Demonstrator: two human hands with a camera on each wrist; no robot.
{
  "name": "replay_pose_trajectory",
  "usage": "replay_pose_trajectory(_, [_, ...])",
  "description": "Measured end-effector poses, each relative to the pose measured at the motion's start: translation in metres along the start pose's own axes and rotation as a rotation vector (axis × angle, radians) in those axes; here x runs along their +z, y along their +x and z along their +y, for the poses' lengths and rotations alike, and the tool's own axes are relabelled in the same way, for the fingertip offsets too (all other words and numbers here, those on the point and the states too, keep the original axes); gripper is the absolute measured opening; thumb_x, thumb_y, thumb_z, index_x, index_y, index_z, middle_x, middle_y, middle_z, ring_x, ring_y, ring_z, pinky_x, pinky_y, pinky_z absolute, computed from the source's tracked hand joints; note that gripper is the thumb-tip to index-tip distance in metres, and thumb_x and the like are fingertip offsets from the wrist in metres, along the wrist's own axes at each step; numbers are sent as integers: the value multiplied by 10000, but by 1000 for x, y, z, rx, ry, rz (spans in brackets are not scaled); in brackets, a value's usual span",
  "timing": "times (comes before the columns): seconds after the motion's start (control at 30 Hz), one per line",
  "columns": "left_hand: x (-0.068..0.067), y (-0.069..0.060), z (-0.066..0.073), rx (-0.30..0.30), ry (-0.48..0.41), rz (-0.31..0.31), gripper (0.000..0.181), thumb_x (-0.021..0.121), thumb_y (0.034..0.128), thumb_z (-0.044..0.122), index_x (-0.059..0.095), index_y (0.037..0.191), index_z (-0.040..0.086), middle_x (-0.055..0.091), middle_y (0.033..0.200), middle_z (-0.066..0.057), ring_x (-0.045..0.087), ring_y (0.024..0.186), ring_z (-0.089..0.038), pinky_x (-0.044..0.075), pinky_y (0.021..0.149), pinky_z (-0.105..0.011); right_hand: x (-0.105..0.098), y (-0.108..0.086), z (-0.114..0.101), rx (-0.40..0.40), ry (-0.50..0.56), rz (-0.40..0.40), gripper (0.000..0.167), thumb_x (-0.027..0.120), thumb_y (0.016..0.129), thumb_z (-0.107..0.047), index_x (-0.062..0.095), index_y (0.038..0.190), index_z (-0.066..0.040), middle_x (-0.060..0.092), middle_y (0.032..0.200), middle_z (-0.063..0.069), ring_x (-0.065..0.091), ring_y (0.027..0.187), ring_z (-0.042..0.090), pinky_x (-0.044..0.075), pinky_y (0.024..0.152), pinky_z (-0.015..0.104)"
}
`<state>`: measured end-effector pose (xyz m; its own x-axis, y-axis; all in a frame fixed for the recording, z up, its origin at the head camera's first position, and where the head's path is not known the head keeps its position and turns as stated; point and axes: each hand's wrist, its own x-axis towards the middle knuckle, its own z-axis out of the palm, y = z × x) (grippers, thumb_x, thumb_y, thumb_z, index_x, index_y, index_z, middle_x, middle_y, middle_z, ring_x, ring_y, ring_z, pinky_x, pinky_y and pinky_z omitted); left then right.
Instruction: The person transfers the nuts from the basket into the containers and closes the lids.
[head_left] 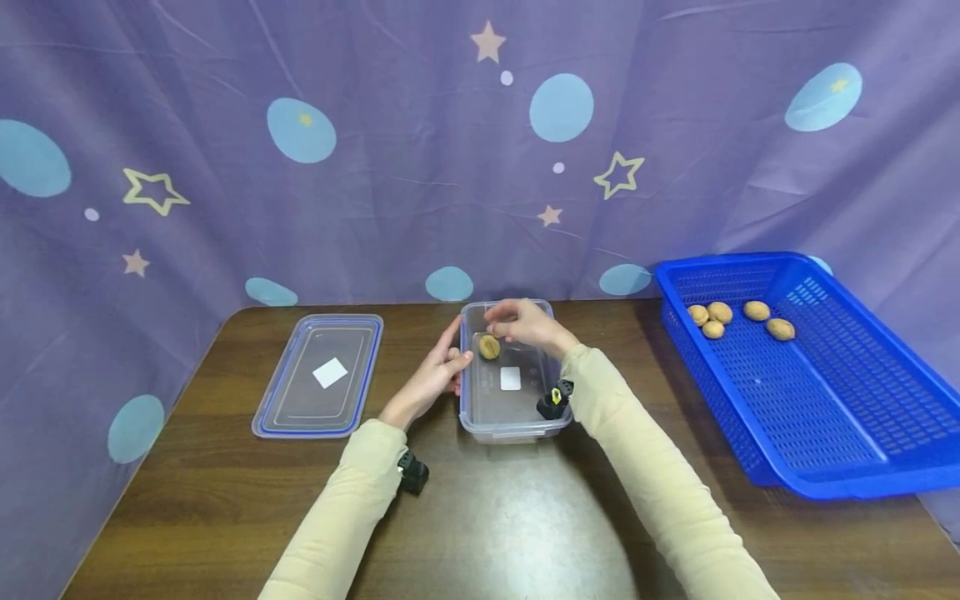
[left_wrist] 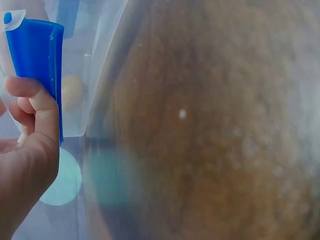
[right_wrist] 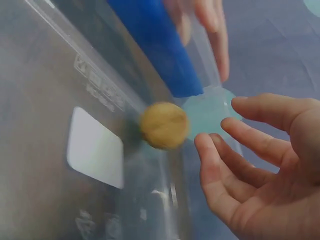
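A clear plastic container [head_left: 487,408] lies on the table, a white label on its bottom. My left hand [head_left: 438,371] grips its left wall, thumb at the rim; in the left wrist view the curled fingers of that hand [left_wrist: 35,125] touch a blue piece [left_wrist: 37,55] at the wall. One walnut [head_left: 489,347] is within the container's outline near the left wall; the right wrist view shows this walnut [right_wrist: 164,125] slightly blurred. Over the container's far part is my right hand [head_left: 525,323], its fingers bent and apart, and in the right wrist view that hand [right_wrist: 265,160] holds nothing.
At the left lies a clear lid [head_left: 318,408] with a blue seal and a white label. A blue basket [head_left: 817,417] holding several walnuts [head_left: 757,310] stands at the right. A purple patterned curtain [head_left: 420,167] hangs behind the table [head_left: 187,500].
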<state>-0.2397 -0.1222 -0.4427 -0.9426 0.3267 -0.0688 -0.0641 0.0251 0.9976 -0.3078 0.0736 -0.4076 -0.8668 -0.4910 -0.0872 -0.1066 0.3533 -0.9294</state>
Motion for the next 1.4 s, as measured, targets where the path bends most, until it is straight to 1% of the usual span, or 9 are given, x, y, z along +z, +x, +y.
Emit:
replay_pose_trajectory(0.17, [2, -1, 1, 5, 61, 15, 737, 494, 986, 52, 55, 1566, 167, 426, 682, -33, 426, 552, -119, 419, 469, -229, -8, -9, -8, -31, -20, -22, 352, 600, 927, -65, 571, 1245, 83, 574, 1250, 246, 597, 1025, 329, 472, 912, 550])
replay_pose_trajectory(0.33, [4, 0, 2, -7, 79, 37, 751, 528, 976, 61, 79, 1566, 176, 438, 703, -47, 443, 570, -128, 445, 480, -242, -16, -16, -12, -52, -30, -47, 365, 608, 931, -96, 572, 1251, 76, 556, 1284, 244, 590, 1055, 320, 481, 915, 521])
replay_pose_trajectory(0.47, [6, 0, 2, -20, 104, 85, 733, 552, 961, 54, 145, 1560, 171, 459, 777, -61, 469, 589, -123, 469, 499, -241, -20, -24, -17, -77, -54, -54, 355, 607, 930, -96, 581, 1243, 69, 566, 1275, 238, 594, 1055, 343, 493, 902, 515])
replay_pose_trajectory(0.6, [9, 0, 1, 0, 171, 136, 718, 578, 941, 59, 203, 1547, 156, 485, 841, -63, 481, 625, -127, 460, 525, -244, -24, -33, -23, -96, -51, -38, 328, 607, 921, -66, 595, 1219, 72, 599, 1217, 236, 596, 1031, 367, 487, 896, 544])
replay_pose_trajectory(0.77, [10, -1, 0, 0, 202, 136, 715, 561, 952, 77, 180, 1552, 157, 464, 961, -122, 518, 762, -182, 516, 595, -269, -31, -42, -24, -102, -97, -29, 300, 608, 919, -81, 624, 1196, 32, 637, 1165, 170, 612, 979, 309, 502, 874, 521])
replay_pose_trajectory(0.9, [8, -1, -1, -37, 169, 137, 721, 561, 956, 99, 170, 1555, 186, 357, 1090, -161, 498, 918, -235, 564, 748, -369, -36, -48, -20, -113, -119, -37, 311, 601, 922, -83, 617, 1200, 54, 643, 1153, 182, 613, 983, 345, 522, 825, 481])
replay_pose_trajectory(1.07, [6, -1, 1, -97, 62, 91, 726, 554, 970, 124, 147, 1557, 252, 342, 1215, -227, 495, 1088, -361, 454, 960, -546, -42, -55, -13, -120, -116, -51, 298, 600, 917, -66, 622, 1183, 68, 648, 1111, 219, 609, 902, 333, 528, 780, 474])
replay_pose_trajectory(1.23, [4, -2, 0, -110, 17, 50, 712, 530, 989, 151, 123, 1560, 277, 394, 1206, -241, 489, 1128, -396, 384, 1009, -588, -50, -63, -14, -120, -172, -67, 301, 609, 919, -106, 636, 1189, 25, 647, 1126, 189, 591, 904, 361, 525, 761, 412])
replay_pose_trajectory(1.4, [0, -2, -1, -120, -8, 37, 709, 525, 991, 138, 131, 1560, 293, 410, 1179, -242, 535, 1059, -363, 422, 989, -552, -61, -73, -22, -142, -266, -65, 297, 621, 914, -110, 643, 1187, 4, 634, 1193, 150, 589, 1000, 272, 517, 828, 357])
